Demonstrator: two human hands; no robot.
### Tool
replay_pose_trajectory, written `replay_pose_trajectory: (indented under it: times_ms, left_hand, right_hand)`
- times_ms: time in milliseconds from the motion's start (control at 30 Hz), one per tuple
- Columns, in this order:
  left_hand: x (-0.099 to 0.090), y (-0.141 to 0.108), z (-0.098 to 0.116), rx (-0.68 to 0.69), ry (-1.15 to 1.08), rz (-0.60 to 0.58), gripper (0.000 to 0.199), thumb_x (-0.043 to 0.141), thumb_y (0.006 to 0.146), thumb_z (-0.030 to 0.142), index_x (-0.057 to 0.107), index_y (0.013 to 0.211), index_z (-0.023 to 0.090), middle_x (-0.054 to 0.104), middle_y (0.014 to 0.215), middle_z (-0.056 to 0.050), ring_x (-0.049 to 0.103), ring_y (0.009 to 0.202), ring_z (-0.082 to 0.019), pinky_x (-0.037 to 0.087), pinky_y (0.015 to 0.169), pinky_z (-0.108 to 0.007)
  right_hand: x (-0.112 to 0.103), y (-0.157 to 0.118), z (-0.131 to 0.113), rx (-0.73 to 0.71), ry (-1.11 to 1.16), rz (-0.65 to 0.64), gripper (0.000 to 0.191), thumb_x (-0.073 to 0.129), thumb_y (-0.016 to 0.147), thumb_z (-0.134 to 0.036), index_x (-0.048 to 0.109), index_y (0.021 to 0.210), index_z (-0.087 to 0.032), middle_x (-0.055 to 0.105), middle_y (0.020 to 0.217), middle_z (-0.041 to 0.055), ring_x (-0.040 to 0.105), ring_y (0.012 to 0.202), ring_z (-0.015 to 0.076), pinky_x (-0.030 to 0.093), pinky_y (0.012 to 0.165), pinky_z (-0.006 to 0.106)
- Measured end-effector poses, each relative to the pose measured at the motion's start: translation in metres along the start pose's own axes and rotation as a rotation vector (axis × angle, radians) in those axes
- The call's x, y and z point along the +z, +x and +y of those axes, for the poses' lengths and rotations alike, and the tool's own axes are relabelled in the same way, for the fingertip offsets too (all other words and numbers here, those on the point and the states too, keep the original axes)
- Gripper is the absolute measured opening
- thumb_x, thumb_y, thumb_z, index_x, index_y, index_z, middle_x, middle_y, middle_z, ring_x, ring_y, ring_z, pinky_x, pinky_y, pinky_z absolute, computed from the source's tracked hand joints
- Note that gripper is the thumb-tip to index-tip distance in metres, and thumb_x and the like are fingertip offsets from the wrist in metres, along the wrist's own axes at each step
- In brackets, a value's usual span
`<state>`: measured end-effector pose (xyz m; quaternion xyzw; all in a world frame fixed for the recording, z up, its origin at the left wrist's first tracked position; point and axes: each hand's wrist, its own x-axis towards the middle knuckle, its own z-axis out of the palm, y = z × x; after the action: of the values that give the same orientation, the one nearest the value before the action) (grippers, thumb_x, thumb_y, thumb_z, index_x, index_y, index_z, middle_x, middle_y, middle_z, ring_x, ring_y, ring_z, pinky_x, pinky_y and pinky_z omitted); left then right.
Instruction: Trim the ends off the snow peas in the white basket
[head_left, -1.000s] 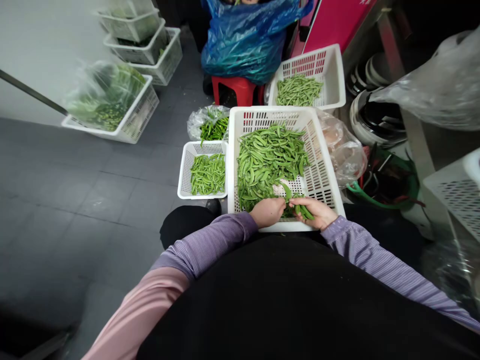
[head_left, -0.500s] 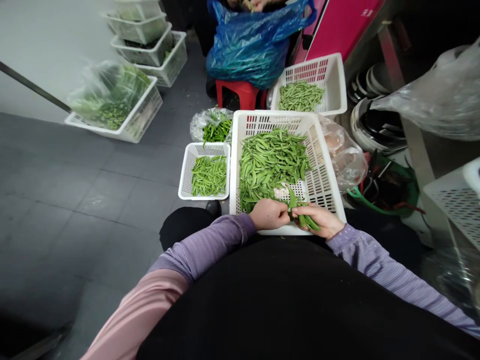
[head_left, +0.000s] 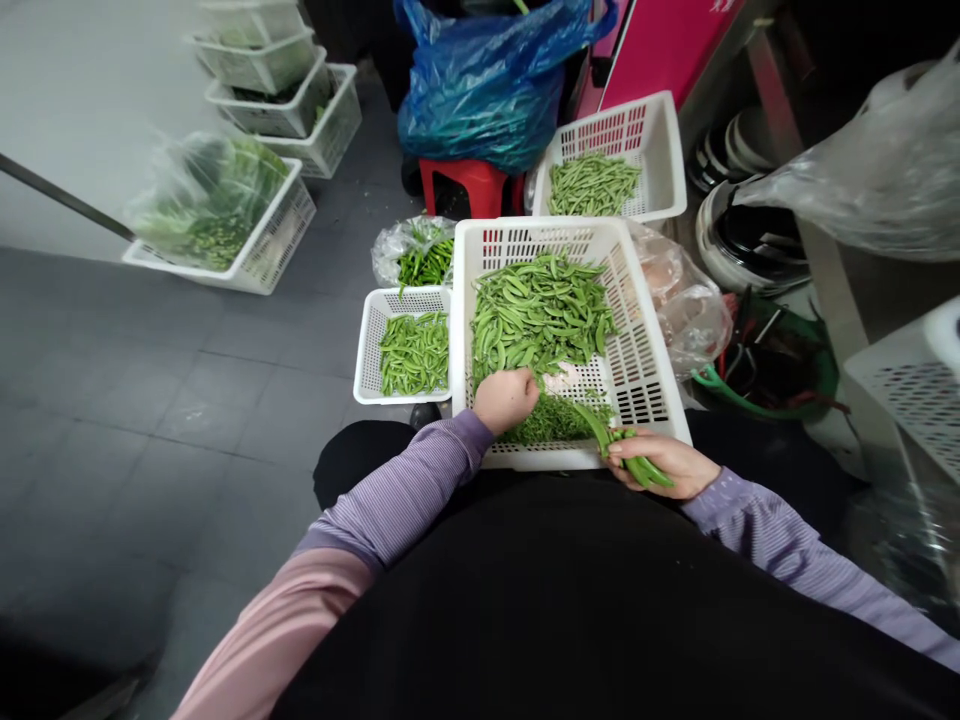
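Note:
My right hand (head_left: 664,462) is closed around several green snow peas (head_left: 646,470) at the front right corner of the large white basket (head_left: 660,370). One pod sticks out to the upper left from its fingers. My left hand (head_left: 507,400) is curled over the basket's near left part; whatever its fingers hold is hidden. A heap of snow peas (head_left: 544,305) fills the far left of the basket. Small green trimmings (head_left: 551,420) lie in a pile at the near side, just right of my left hand.
On the left stands a small white basket (head_left: 364,350) of green pods, with a bag of green peppers (head_left: 424,255) behind it. Beyond are a basket of green beans (head_left: 595,187) and a red stool (head_left: 465,185) under a blue bag (head_left: 480,90). A green-rimmed bucket (head_left: 750,405) is at right.
My hands have drawn apart: the left moved left and up toward the pea heap, the right moved right with its snow peas. The trimmings pile has come into view between them.

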<state>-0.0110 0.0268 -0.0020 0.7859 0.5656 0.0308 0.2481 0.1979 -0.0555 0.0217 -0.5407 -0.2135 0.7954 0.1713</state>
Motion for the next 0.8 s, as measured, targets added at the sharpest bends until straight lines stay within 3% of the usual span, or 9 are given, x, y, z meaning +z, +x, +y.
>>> replay_pose_trajectory:
  times_ms: [100, 200, 300, 367, 467, 600, 667, 800]
  left_hand:
    - [0.002, -0.002, 0.001, 0.055, -0.009, -0.025, 0.028, 0.036, 0.082, 0.019, 0.060, 0.094, 0.014, 0.065, 0.084, -0.008, 0.060, 0.078, -0.016, 0.045, 0.074, -0.025]
    - [0.003, -0.008, 0.005, 0.261, -0.080, -0.027, 0.045, 0.036, 0.076, 0.007, 0.047, 0.119, 0.016, 0.057, 0.112, -0.008, 0.056, 0.095, -0.013, 0.044, 0.084, -0.022]
    - [0.004, -0.017, 0.013, 0.455, -0.053, 0.000, 0.052, 0.036, 0.078, 0.009, 0.035, 0.129, 0.018, 0.041, 0.131, -0.008, 0.048, 0.110, -0.013, 0.045, 0.084, -0.021]
    - [0.005, -0.021, 0.017, 0.520, 0.022, -0.034, 0.041, 0.036, 0.084, 0.019, 0.040, 0.125, 0.017, 0.044, 0.127, -0.010, 0.049, 0.109, -0.016, 0.046, 0.080, -0.024]
    - [0.007, -0.022, 0.017, 0.550, 0.156, -0.184, 0.033, 0.031, 0.089, 0.030, 0.057, 0.101, 0.014, 0.060, 0.100, -0.010, 0.059, 0.091, -0.018, 0.047, 0.072, -0.026]
    - [0.009, -0.022, 0.015, 0.653, 0.246, -0.313, 0.028, 0.035, 0.087, 0.026, 0.061, 0.087, 0.014, 0.065, 0.088, -0.009, 0.061, 0.078, -0.018, 0.045, 0.062, -0.025]
    - [0.009, -0.024, 0.016, 0.710, 0.249, -0.350, 0.027, 0.037, 0.087, 0.025, 0.062, 0.085, 0.015, 0.066, 0.088, -0.009, 0.061, 0.075, -0.018, 0.043, 0.058, -0.024]
    - [0.008, -0.023, 0.018, 0.658, 0.094, -0.354, 0.028, 0.040, 0.085, 0.030, 0.063, 0.078, 0.016, 0.065, 0.076, -0.006, 0.058, 0.066, -0.014, 0.039, 0.055, -0.022]
  right_hand:
    - [-0.004, 0.000, 0.002, -0.016, 0.000, -0.006, 0.018, 0.066, 0.052, -0.027, 0.053, 0.053, -0.015, 0.048, 0.049, -0.0010, 0.044, 0.041, 0.0086, 0.028, 0.033, 0.020]
    - [-0.004, 0.001, 0.003, -0.015, 0.009, -0.008, 0.019, 0.066, 0.053, -0.028, 0.052, 0.053, -0.015, 0.047, 0.048, -0.0013, 0.044, 0.041, 0.0087, 0.028, 0.034, 0.020]
    - [0.000, 0.003, 0.004, -0.007, 0.014, -0.018, 0.020, 0.067, 0.052, -0.028, 0.052, 0.054, -0.015, 0.048, 0.049, -0.0017, 0.044, 0.041, 0.0084, 0.027, 0.034, 0.020]
    - [0.002, 0.003, 0.004, -0.010, 0.001, -0.024, 0.022, 0.068, 0.051, -0.030, 0.052, 0.053, -0.015, 0.048, 0.049, -0.0020, 0.043, 0.040, 0.0082, 0.027, 0.033, 0.020]
    - [0.000, 0.002, 0.001, -0.009, -0.095, 0.011, 0.026, 0.071, 0.049, -0.033, 0.055, 0.059, -0.015, 0.051, 0.052, -0.0017, 0.044, 0.039, 0.0087, 0.028, 0.034, 0.020]
    - [-0.013, -0.001, -0.019, -0.121, -0.519, 0.312, 0.036, 0.072, 0.053, -0.037, 0.062, 0.080, -0.016, 0.050, 0.049, -0.0033, 0.040, 0.039, 0.0085, 0.031, 0.039, 0.022]
    - [-0.014, 0.002, -0.031, -0.233, -0.762, 0.383, 0.031, 0.070, 0.058, -0.036, 0.063, 0.081, -0.016, 0.052, 0.051, -0.0028, 0.044, 0.044, 0.0097, 0.035, 0.045, 0.023]
    - [0.004, 0.017, -0.045, -0.298, -1.142, 0.085, 0.020, 0.070, 0.057, -0.031, 0.065, 0.072, -0.018, 0.057, 0.058, -0.0026, 0.049, 0.055, 0.0121, 0.037, 0.053, 0.023]
